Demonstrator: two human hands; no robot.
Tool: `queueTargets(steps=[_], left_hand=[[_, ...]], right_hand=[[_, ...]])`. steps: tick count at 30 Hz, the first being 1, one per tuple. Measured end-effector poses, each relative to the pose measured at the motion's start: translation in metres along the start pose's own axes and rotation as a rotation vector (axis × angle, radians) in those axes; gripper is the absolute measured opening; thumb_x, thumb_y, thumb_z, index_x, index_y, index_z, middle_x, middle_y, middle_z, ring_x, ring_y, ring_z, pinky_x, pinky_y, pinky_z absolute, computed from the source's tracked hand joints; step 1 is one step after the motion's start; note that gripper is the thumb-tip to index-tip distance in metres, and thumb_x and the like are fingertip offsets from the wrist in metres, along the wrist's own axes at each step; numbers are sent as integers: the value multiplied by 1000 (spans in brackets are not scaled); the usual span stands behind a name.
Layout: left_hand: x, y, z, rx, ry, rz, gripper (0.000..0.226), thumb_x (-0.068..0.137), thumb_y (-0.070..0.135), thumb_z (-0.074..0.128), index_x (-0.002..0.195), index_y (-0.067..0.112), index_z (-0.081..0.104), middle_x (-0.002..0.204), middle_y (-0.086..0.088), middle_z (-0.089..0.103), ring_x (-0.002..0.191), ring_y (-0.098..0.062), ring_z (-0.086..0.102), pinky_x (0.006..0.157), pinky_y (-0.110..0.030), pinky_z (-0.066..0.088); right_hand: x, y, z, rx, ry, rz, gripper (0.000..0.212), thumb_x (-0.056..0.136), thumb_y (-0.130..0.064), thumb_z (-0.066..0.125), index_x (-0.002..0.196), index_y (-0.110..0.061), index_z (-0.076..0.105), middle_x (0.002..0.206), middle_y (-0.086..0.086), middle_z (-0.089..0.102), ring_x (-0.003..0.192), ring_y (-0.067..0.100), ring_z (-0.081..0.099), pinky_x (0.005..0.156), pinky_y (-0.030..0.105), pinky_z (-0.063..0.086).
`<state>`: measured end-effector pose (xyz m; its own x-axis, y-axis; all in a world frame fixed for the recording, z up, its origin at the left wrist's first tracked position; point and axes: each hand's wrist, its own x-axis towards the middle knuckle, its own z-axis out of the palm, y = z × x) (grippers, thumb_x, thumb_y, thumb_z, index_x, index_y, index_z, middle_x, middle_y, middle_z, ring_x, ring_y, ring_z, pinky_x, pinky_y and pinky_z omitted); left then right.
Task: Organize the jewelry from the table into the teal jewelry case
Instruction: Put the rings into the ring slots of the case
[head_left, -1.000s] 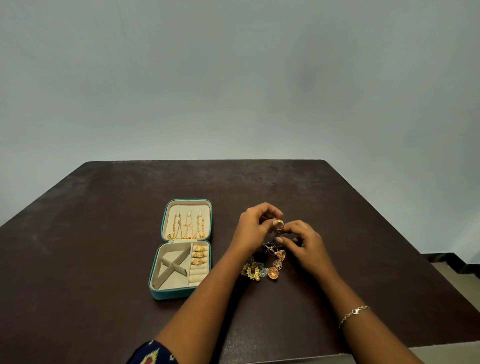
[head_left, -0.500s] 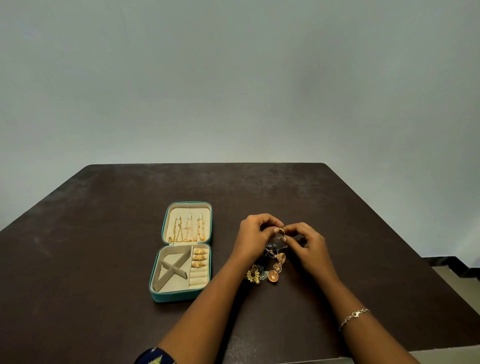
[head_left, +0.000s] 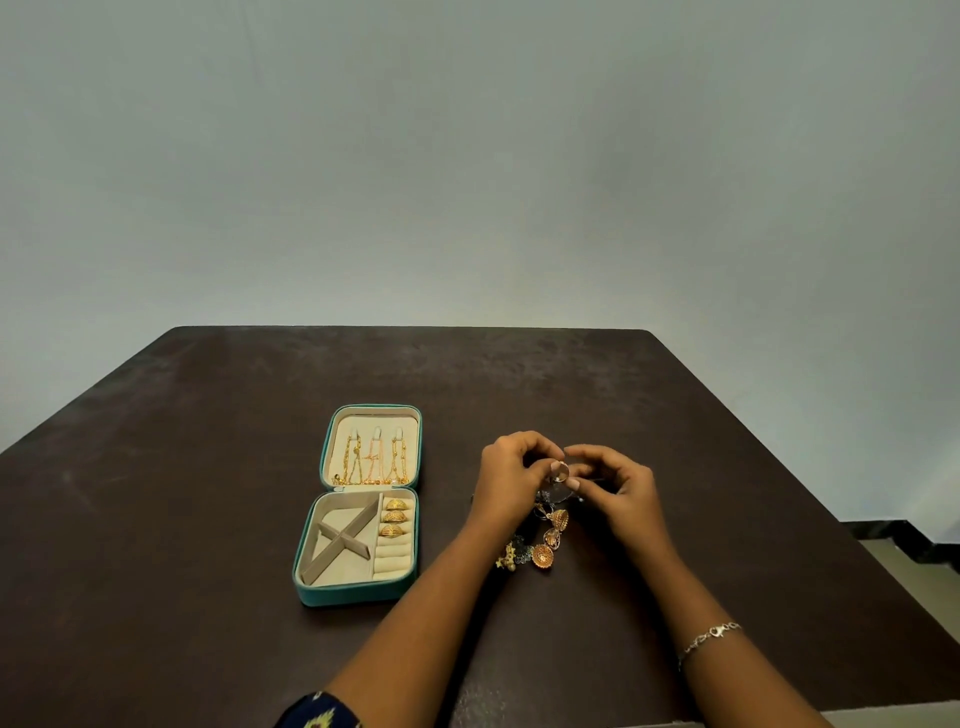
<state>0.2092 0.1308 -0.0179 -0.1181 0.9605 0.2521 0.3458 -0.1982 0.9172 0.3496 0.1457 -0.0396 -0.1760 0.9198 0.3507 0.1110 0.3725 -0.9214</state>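
Note:
The teal jewelry case lies open on the dark table, left of my hands. Gold chains hang in its lid and three gold rings sit in the ring rolls. To its right lies a pile of gold earrings. Above that pile my left hand and my right hand meet, both pinching one small gold ring between their fingertips.
The divided compartments at the case's left hold nothing. The table's right edge drops to a floor with a dark ledge. A grey wall stands behind the far edge. A thin bracelet circles my right wrist.
Both hands have stayed over the earring pile, fingers shifting slightly around the small ring. The view has tilted a little.

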Motion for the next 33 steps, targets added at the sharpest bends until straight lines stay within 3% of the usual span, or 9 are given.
queueTargets(steps=[5, 9, 14, 19, 24, 28, 33], left_hand=[[0, -1, 0, 5, 13, 4, 9, 81, 3, 62, 81, 11, 68, 80, 0, 66, 73, -7, 61, 62, -10, 46], [-1, -1, 0, 9, 14, 19, 10, 81, 4, 63, 81, 13, 68, 85, -1, 67, 79, -9, 62, 66, -16, 49], [-2, -2, 1, 28, 10, 20, 12, 80, 5, 65, 80, 17, 67, 85, 3, 67, 84, -10, 63, 72, -22, 51], [-1, 3, -2, -11, 18, 22, 13, 82, 3, 62, 82, 14, 68, 85, 2, 66, 79, -5, 61, 66, -10, 46], [1, 7, -3, -101, 9, 2, 15, 83, 1, 60, 80, 15, 67, 80, 1, 66, 71, -9, 62, 63, -24, 52], [0, 10, -3, -125, 2, -2, 17, 83, 1, 60, 79, 15, 67, 77, 2, 65, 67, -10, 61, 62, -25, 54], [-1, 8, -4, -68, -4, -7, 15, 83, 2, 61, 78, 15, 67, 75, 5, 64, 65, -6, 58, 63, -22, 50]], right_hand=[[0, 0, 0, 77, -10, 5, 32, 76, 6, 66, 102, -13, 62, 78, 14, 67, 77, 20, 65, 72, 31, 53], [-1, -2, 1, 39, -18, -27, 28, 76, 3, 68, 99, -13, 64, 79, 10, 66, 76, 14, 66, 66, 23, 53], [-1, -1, 1, 36, -17, -49, 28, 76, 4, 68, 98, -12, 64, 81, 11, 66, 79, 12, 64, 70, 22, 53], [2, 5, -1, -65, -37, -34, 32, 73, 3, 70, 96, -19, 66, 89, 1, 67, 84, 12, 64, 74, 30, 53], [5, 12, -1, -206, -89, -10, 19, 72, -7, 75, 86, -18, 68, 92, 0, 63, 89, 17, 61, 79, 42, 51], [5, 11, -1, -236, -101, -23, 15, 75, -7, 72, 84, -19, 68, 90, 0, 62, 88, 17, 60, 76, 42, 50], [4, 6, 0, -223, -45, -29, 25, 78, -5, 68, 82, -30, 66, 86, -5, 67, 78, 10, 61, 71, 36, 49]])
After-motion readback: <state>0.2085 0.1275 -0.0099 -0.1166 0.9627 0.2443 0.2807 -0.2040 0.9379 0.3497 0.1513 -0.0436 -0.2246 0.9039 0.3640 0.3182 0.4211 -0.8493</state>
